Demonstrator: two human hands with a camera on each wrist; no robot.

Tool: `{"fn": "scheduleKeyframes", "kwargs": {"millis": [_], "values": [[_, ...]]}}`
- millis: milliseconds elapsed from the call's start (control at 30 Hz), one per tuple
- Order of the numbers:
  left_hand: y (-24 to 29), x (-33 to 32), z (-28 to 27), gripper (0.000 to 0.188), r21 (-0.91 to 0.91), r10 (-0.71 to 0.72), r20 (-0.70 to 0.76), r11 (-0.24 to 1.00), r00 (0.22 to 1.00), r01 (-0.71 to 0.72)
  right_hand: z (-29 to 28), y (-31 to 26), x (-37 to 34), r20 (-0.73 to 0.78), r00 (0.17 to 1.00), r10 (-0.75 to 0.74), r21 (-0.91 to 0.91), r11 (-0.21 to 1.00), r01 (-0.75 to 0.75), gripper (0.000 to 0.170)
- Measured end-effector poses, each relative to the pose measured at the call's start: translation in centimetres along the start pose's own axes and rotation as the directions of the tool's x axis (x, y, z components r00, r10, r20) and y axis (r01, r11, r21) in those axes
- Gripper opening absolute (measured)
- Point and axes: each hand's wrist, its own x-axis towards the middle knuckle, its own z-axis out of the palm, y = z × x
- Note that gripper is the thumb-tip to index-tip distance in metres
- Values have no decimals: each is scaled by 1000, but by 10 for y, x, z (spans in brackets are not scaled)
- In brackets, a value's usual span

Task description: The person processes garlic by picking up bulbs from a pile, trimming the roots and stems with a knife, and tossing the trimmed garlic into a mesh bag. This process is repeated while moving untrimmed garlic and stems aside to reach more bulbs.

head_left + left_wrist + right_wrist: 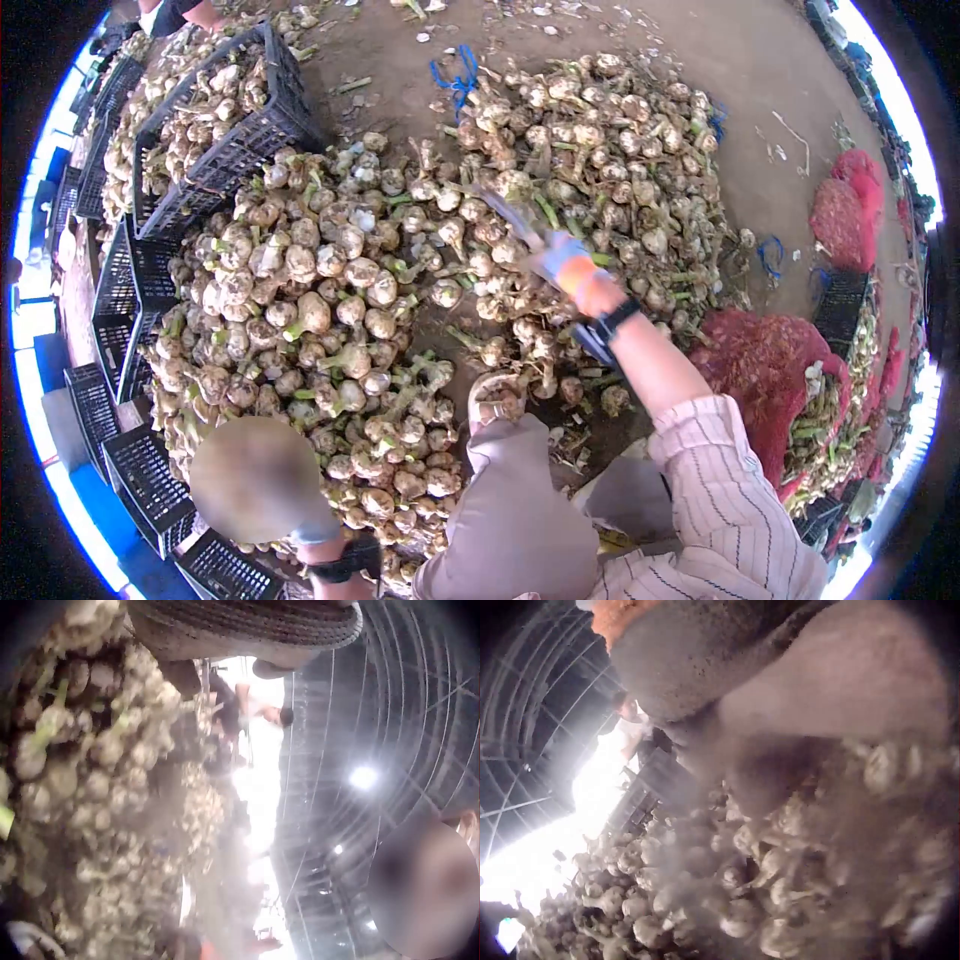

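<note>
My right hand [580, 272], in a grey-blue and orange glove, holds a tool with a long grey blade [508, 215] in the head view. The blade points up and left, over a heap of soil-covered garlic bulbs [640, 175] with trimmed stems. Low on the left, a blurred patch hides most of my left hand [317, 527], leaving the glove's edge and the wrist in sight. That hand is over the near end of a second garlic heap [310, 260]. A dirty glove [247, 634] crosses the top of the left wrist view; its fingertips are hidden.
A black crate [215, 150] filled with garlic stands at the upper left, beside more black crates [150, 480]. Red mesh sacks [765, 375] lie to the right. Blue cord [457, 80] is on the ground behind the heaps. Another person [634, 724] is in the background.
</note>
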Motion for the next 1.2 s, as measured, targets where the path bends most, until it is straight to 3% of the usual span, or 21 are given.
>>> {"fn": "scheduleKeyframes", "kwargs": {"millis": [33,67,133,233,267,333,400,533,567,600,700,767,800,833,867,900,933,1000,1033,1100,1200], "values": [[-1,-12,18,44,92,-78,61,993,995,73,19,4,30,39,995,-97,-251,963,104,23],[5,-19,46,44,4,-247,181,968,952,250,34,5,53,144,951,-274,-695,656,294,18],[2,-34,93,49,27,-201,424,977,883,209,24,-28,55,53,998,21,-410,912,2,21],[-29,-29,142,51,128,-192,771,981,607,147,39,12,72,-187,970,153,-98,980,-173,39],[-43,-26,160,50,151,-158,839,987,521,57,19,-7,48,-229,958,172,-33,982,-185,35],[-59,-27,197,47,111,-302,843,907,446,406,29,18,29,-445,890,98,400,911,100,24],[-53,-27,225,58,116,-342,874,836,344,537,8,-3,-21,-208,927,313,857,515,18,21],[-56,-58,247,85,-264,119,909,905,400,332,6,-24,-110,194,980,37,970,-158,-186,33],[-56,-65,247,90,-319,167,930,809,328,493,10,-32,-129,138,990,-38,986,-90,-140,35],[-32,-68,240,92,-158,-1,966,791,260,591,10,-38,-141,130,989,-71,991,-13,-131,35],[-27,-72,227,88,-253,94,947,808,307,532,10,-54,-173,137,984,-116,961,255,-104,37],[-26,-72,211,85,-226,63,955,784,288,578,29,-7,-167,439,893,100,895,-138,-424,33],[-20,-70,202,85,-188,24,958,806,287,561,8,-25,-178,178,973,149,938,272,-213,30],[-13,-68,195,85,-151,-13,958,826,287,542,-7,-30,-187,-102,989,108,644,765,-17,33],[-9,-68,190,86,-115,-49,956,844,289,524,-20,-34,-195,-311,947,-81,94,989,116,35],[-12,-72,189,62,-313,183,922,871,341,379,-33,-46,-203,-247,949,-198,-95,979,180,37],[-18,-72,186,57,-390,375,891,921,256,8,-48,-58,-211,-164,942,-294,-273,931,243,39],[-26,-68,186,49,-511,599,794,567,-102,-646,-62,-74,-223,-20,929,-369,-500,808,311,44],[-24,-75,184,44,-394,579,812,441,-80,-806,-63,-82,-226,29,931,-364,-559,766,317,46],[-15,-83,181,43,-416,519,853,734,48,-537,-60,-81,-231,71,920,-385,-646,686,336,54],[-20,-87,177,34,-403,524,845,750,100,-524,-59,-81,-236,66,915,-397,-629,696,347,54]]}}
